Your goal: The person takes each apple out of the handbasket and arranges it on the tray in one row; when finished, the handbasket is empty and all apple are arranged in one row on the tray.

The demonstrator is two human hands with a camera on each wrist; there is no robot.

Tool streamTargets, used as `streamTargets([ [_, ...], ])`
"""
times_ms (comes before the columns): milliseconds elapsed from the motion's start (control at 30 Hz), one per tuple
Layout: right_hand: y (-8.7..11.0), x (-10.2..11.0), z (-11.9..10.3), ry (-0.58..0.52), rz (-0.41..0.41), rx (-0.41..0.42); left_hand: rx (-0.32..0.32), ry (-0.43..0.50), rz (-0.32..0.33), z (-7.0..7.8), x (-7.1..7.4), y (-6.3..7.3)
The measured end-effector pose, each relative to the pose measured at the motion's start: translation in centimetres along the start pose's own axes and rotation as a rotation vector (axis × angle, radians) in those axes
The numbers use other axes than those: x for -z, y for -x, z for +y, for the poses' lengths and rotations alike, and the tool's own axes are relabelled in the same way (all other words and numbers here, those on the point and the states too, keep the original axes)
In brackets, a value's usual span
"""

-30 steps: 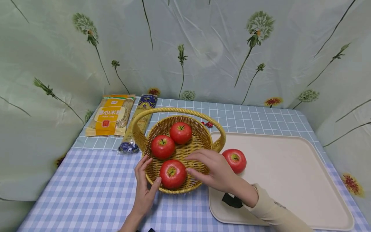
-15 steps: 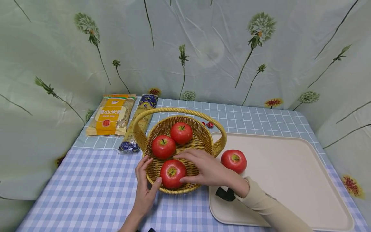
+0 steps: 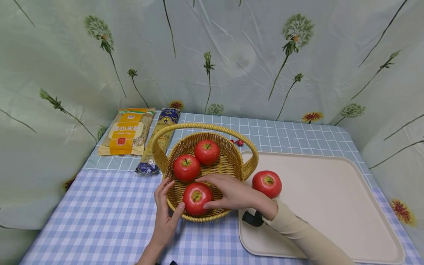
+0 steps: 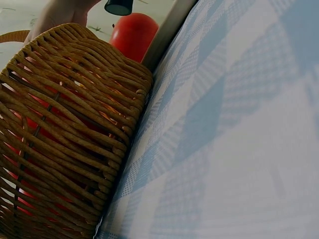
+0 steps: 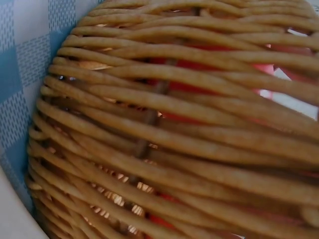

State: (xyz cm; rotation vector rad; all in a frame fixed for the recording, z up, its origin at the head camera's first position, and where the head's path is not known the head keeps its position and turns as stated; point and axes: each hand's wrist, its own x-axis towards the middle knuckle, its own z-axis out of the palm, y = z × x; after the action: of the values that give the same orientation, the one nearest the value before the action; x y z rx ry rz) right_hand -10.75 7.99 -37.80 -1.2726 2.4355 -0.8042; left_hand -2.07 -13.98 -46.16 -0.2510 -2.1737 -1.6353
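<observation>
A round wicker basket [image 3: 232, 162] with an arched handle holds three red apples. My left hand [image 3: 165, 217] lies against its front left side, fairly straight fingers at the rim and thumb tip at the front rim near the front apple [image 3: 197, 199]. Reaching in from the right, my right hand [image 3: 228, 191] holds that front apple, thumb on its right side and fingers curving behind it. Two more apples, one at left [image 3: 186, 168] and one at the back [image 3: 207, 152], sit in the basket. Woven basket sides [image 4: 75, 124] fill much of both wrist views, and neither shows the right fingertips.
A beige tray [image 3: 324, 206] lies right of the basket, with a single apple [image 3: 267, 184] at its left side. Behind and left lie a yellow-labelled food packet [image 3: 126, 132] and a spaghetti packet [image 3: 162, 141]. A small red item [image 3: 239, 142] sits behind the basket.
My right hand has moved left and closed around the front apple, its thumb shifting onto the apple's lower right. My left hand and the basket have stayed in place.
</observation>
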Motion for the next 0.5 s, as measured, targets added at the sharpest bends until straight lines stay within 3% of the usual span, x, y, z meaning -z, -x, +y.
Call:
streamTargets([
  [500,-1.3,-0.8,0.6,-0.143,-0.084,-0.005,0.013,-0.001,-0.003,0.1,0.0,0.0],
])
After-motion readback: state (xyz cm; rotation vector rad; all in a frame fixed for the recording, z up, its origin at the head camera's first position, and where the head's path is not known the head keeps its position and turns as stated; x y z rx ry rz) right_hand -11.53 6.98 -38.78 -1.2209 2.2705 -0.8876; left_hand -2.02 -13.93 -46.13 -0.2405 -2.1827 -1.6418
